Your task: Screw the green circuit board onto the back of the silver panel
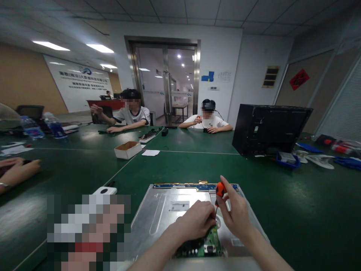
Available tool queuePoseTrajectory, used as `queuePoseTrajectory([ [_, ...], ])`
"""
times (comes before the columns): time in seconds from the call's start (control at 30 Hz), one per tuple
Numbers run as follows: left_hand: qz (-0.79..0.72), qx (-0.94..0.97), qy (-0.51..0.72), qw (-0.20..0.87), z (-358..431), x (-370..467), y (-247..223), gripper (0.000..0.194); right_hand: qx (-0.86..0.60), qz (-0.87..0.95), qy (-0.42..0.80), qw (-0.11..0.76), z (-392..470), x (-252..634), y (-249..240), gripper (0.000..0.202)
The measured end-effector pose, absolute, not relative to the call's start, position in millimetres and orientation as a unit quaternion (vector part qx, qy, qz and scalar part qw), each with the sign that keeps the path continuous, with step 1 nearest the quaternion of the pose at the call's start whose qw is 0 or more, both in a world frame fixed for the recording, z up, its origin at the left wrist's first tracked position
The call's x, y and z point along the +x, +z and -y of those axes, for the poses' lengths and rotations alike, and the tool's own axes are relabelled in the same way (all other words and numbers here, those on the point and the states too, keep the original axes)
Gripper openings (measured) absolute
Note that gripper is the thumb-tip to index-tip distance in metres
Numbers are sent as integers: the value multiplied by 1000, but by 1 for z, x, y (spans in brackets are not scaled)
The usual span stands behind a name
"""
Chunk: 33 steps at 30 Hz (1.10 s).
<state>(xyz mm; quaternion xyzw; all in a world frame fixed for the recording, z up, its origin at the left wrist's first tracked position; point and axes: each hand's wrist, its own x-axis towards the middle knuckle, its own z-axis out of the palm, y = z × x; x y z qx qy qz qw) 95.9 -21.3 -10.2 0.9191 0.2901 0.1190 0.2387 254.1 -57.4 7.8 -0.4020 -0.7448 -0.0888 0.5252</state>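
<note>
My right hand (235,212) grips a screwdriver (220,189) with an orange and black handle, its thin shaft pointing down at a green circuit board (210,241). My left hand (197,218) is closed beside the shaft, over the upper part of the board; its fingertips and anything in them are hidden. The board sits on the silver metal back of a flat display panel (158,210), which lies on the green table (296,210). A narrow blue circuit strip (180,186) runs along the panel's far edge. My left forearm covers part of the board.
A white power strip (105,190) lies left of the panel, partly blurred out. Beyond are an open cardboard box (128,149) and a paper (150,153). A black monitor casing (270,130) and blue tray (288,160) stand right. Two people sit opposite; another person's hands (21,169) are at left.
</note>
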Motion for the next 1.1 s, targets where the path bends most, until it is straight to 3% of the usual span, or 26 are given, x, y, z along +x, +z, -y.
queuePoseTrajectory([
  [0.33,-288,926,121,211,21,96,-11,7,-394,738,-86,541,55,256,5,34],
  [0.63,-285,928,125,205,20,97,-10,11,-409,747,-90,517,58,254,8,45],
  [1.1,-296,925,130,199,23,97,-6,5,-392,740,-106,536,59,253,12,41],
])
